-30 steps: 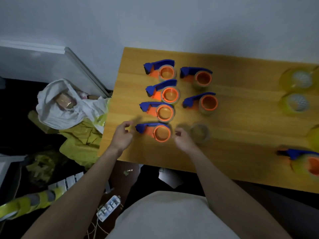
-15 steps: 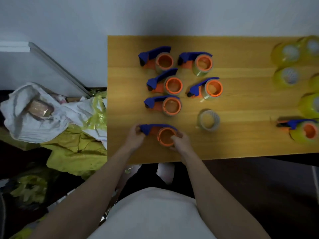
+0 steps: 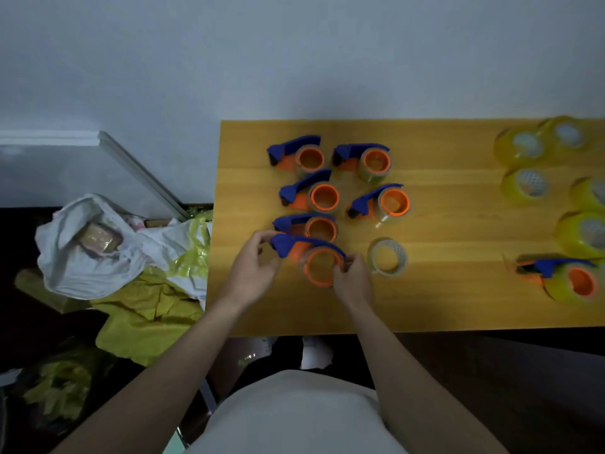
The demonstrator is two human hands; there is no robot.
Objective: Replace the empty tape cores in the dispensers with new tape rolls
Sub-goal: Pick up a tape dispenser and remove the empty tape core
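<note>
Both hands, left hand [image 3: 252, 270] and right hand [image 3: 352, 280], are pinching a blue-orange dispenser [image 3: 311, 257] with curled fingers near the tabletop's [image 3: 442, 306] front-left corner, crowded by five dispensers [image 3: 322, 196] behind and an empty core [image 3: 388, 257] just beside.

Views: one only, a wide-angle camera worn on the person's head; no second view shares the scene.
Position: above the near edge of the wooden table [image 3: 425, 299], over the person's own torso and forearms.
Direction: forward and steeply down, so the tabletop reads almost as a plan, with the grey wall [image 3: 294, 54] at the far side.
Closeness: near; the left hand [image 3: 250, 271] and right hand [image 3: 353, 280] sit mid-frame.
Coverage: the table fills centre and right, cut off at the right edge; the floor clutter with a white bag [image 3: 88, 247] fills the left.
Lens: straight edges bow slightly towards the borders.
</note>
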